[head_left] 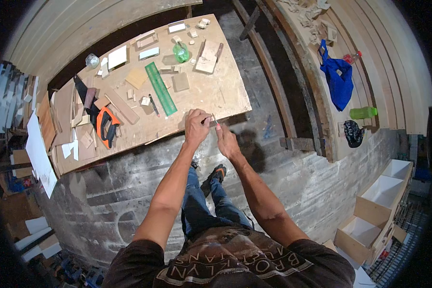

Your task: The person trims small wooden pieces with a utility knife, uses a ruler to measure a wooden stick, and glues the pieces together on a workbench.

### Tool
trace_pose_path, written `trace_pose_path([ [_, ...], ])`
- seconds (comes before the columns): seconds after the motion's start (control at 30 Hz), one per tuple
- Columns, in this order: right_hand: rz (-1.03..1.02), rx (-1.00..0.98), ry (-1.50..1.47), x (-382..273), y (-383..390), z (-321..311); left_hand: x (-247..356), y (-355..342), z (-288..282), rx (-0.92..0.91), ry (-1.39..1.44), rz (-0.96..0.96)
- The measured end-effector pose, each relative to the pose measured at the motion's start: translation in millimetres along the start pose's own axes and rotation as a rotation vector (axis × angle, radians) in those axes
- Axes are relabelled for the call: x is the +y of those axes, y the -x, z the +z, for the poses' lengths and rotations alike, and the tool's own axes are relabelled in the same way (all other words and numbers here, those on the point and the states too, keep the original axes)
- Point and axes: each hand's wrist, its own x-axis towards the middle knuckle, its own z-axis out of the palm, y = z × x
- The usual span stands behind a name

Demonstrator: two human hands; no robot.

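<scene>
My two hands meet at the front edge of the worktable [211, 98], close to its right corner. My left hand [196, 126] is closed, its fingers pinching a small dark flat piece [212, 124]. My right hand [227, 141] is closed around a thin, pale, stick-like tool [214, 118] with a red part by the fingertips. The tool crosses the dark piece; its exact kind is too small to make out. Left of my hands lie a pen [154, 105] and a green ruler [161, 89]. Wooden blocks [206, 58] sit farther back.
An orange-handled handsaw [106, 126] lies among wood scraps at the table's left. A green bottle piece [181, 52] stands toward the back. On the right bench are a blue bag [338, 79] and a green bottle [363, 113]. Wooden boxes [361, 235] stand at lower right.
</scene>
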Motion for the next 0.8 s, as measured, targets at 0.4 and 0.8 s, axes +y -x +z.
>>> trace_pose_path([
  [0.4, 0.002, 0.076, 0.039, -4, 3, 7, 7, -4, -1, 0.031, -0.031, -0.013],
  [0.8, -0.048, 0.100, 0.138, 0, -6, 10, 7, -1, -2, -0.011, -0.005, -0.050],
])
